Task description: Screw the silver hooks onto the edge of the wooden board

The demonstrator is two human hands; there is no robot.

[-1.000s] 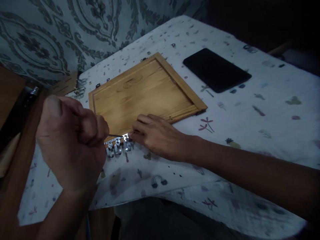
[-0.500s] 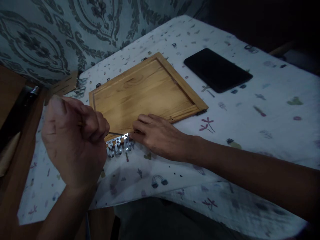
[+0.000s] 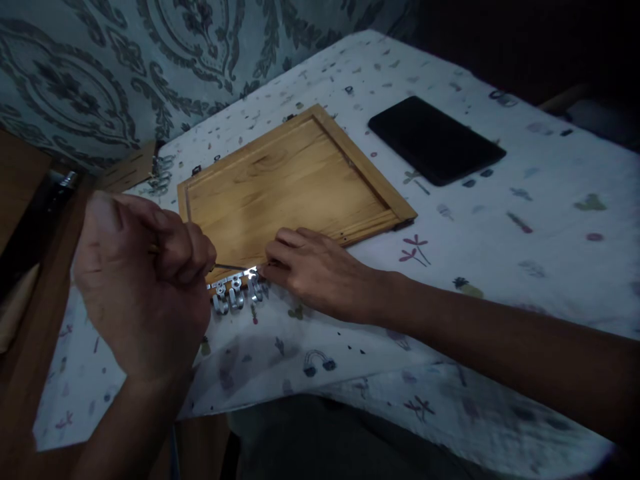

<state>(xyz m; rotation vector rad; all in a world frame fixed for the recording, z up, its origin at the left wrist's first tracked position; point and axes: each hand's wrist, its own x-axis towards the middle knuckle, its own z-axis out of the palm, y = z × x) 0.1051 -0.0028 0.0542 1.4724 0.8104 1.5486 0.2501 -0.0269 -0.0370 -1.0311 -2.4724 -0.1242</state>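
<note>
A wooden panel (image 3: 290, 187) with a raised frame lies flat on the patterned tablecloth (image 3: 500, 267). A strip of metal hooks (image 3: 235, 293) sits along its near edge. My left hand (image 3: 145, 287) is closed in a fist round a thin screwdriver (image 3: 233, 268), whose tip points at the hook strip. My right hand (image 3: 315, 270) rests on the cloth, fingers pinched together at the right end of the hook strip, where a bright glint shows.
A black tablet (image 3: 435, 140) lies on the cloth behind the panel at the right. More metal hooks (image 3: 160, 177) and a piece of cardboard (image 3: 127, 172) lie at the far left. A patterned curtain (image 3: 150, 60) hangs behind. The wooden table edge (image 3: 30, 347) shows at the left.
My left fist has shifted slightly, turning on the screwdriver. My right hand and the panel have stayed put.
</note>
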